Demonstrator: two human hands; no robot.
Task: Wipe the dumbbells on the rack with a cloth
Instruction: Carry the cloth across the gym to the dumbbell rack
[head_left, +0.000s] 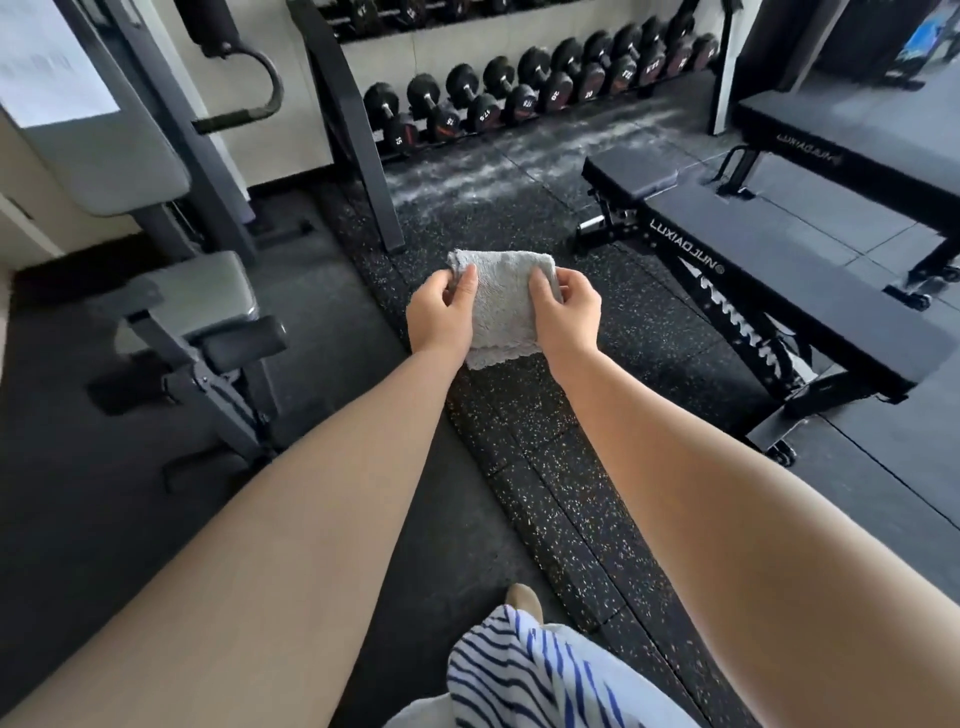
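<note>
Both hands up front: my left hand (440, 317) and right hand (569, 314) pinch the folded grey cloth (501, 306), thumbs on top. Dumbbells (519, 93) sit on the rack (358, 130), well away.

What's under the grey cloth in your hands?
Below the grey cloth, held by the left hand and right hand, lies the speckled rubber floor. The part of each hand behind it is hidden.
</note>
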